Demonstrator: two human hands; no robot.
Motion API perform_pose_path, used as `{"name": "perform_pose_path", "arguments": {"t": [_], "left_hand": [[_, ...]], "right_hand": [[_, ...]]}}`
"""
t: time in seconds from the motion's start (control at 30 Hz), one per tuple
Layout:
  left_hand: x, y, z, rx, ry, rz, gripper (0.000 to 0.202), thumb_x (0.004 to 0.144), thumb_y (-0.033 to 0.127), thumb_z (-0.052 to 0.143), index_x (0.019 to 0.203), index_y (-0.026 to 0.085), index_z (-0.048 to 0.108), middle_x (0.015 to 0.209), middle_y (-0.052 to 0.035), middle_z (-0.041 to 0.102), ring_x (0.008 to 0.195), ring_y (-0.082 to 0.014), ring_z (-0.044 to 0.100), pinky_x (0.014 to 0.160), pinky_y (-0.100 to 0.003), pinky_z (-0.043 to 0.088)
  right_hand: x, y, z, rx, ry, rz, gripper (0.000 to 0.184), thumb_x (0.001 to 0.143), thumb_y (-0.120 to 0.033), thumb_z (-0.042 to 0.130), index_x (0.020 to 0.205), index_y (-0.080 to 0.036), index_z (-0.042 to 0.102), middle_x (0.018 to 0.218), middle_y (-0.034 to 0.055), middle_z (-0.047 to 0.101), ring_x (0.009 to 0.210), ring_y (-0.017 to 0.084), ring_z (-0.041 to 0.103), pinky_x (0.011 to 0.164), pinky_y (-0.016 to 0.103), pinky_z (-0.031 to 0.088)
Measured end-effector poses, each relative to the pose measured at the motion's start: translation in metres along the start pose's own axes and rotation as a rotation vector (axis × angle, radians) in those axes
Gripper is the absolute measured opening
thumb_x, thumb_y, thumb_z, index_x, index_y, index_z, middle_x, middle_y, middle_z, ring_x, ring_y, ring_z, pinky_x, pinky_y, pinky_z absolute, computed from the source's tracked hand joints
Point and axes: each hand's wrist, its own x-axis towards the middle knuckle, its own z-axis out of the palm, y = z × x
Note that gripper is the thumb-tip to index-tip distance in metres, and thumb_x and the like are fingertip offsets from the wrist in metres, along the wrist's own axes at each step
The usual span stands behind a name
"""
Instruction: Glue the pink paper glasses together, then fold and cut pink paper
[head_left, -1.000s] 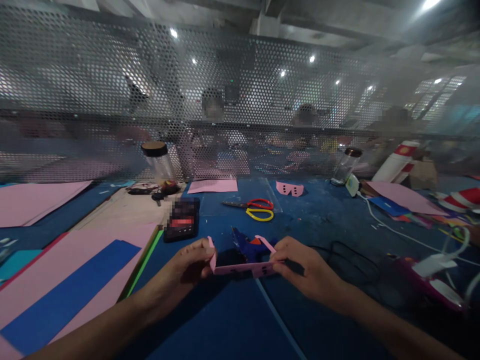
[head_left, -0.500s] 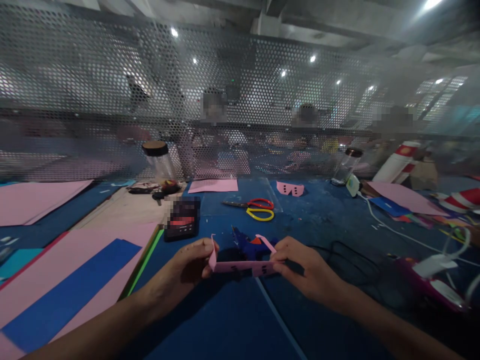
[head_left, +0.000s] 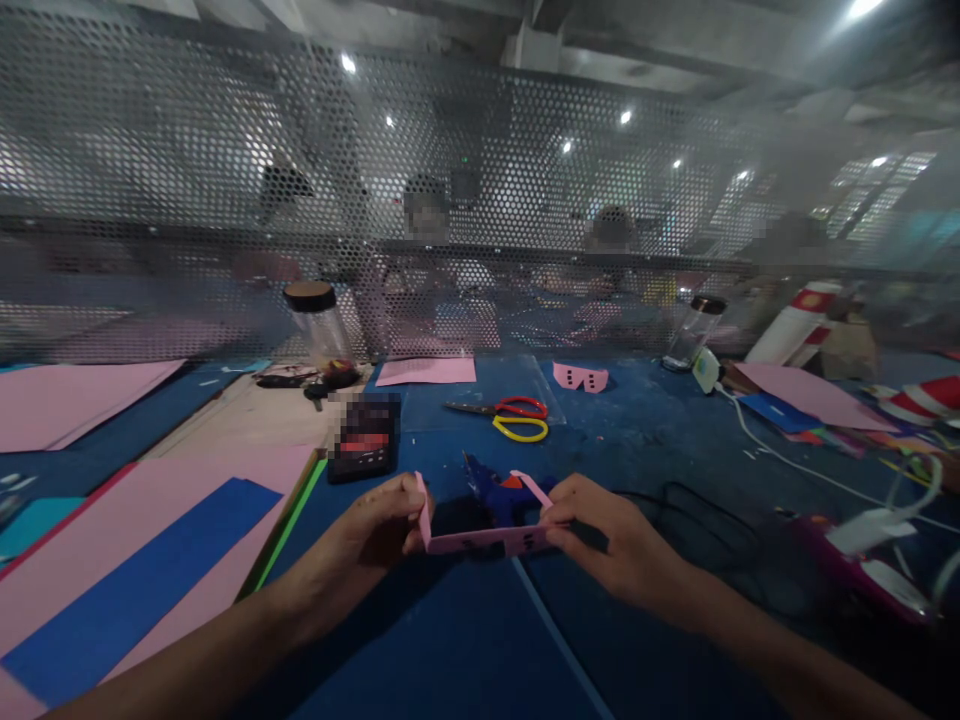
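Note:
A pair of pink paper glasses (head_left: 469,541) with small dark cut-outs spans the gap between my hands, just above the blue table. My left hand (head_left: 390,515) pinches its folded left side arm between thumb and fingers. At the other end, my right hand (head_left: 589,520) is closed on the corner where the right side arm bends back. Behind the glasses lies a dark blue tool (head_left: 491,488) that looks like a glue gun, with an orange part; the glasses partly hide it. Farther back rest scissors (head_left: 510,412) with one red and one yellow handle loop.
Another pair of pink glasses (head_left: 581,377) sits at the back, near a pink sheet (head_left: 427,371). A black device (head_left: 365,440) and a lidded jar (head_left: 321,335) stand left. Blue strip (head_left: 150,580) lies on pink sheets. Cables and a magenta device (head_left: 862,570) occupy the right.
The left end of the pink glasses has tilted slightly, its side arm now standing a little differently. Both hands keep nearly the same place and hold.

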Motion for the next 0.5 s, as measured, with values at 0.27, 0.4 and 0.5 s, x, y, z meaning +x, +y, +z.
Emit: {"name": "perform_pose_path", "arguments": {"t": [0.27,0.4,0.5], "left_hand": [[0.0026,-0.0034,-0.003,-0.064,-0.003,-0.002,0.033,0.096,0.037,0.058,0.071,0.018,0.066,0.069,0.0,0.047,0.066,-0.0154,0.038,0.065,-0.026,0.037],[0.0026,-0.0054,-0.0052,-0.149,0.03,0.007,0.024,0.095,0.031,0.061,0.077,0.017,0.07,0.069,-0.0003,0.05,0.064,-0.014,0.04,0.064,-0.025,0.038],[0.0025,-0.0064,-0.0061,-0.243,0.063,-0.023,0.013,0.091,0.025,0.065,0.095,0.017,0.074,0.073,-0.0002,0.053,0.064,-0.0125,0.043,0.065,-0.024,0.04]], "right_hand": [[-0.0004,0.0009,0.0013,0.005,-0.001,0.007,0.011,0.099,-0.015,0.056,0.102,-0.022,0.064,0.097,0.0046,0.063,0.092,0.018,0.061,0.08,0.032,0.05],[-0.0012,0.0037,0.0029,0.012,-0.008,0.013,0.01,0.099,-0.016,0.056,0.103,-0.022,0.064,0.098,0.0043,0.063,0.092,0.018,0.061,0.08,0.032,0.049],[-0.0022,0.0051,0.0037,0.015,-0.019,0.011,0.011,0.099,-0.016,0.056,0.104,-0.023,0.064,0.098,0.0046,0.062,0.091,0.018,0.061,0.079,0.031,0.049]]}}
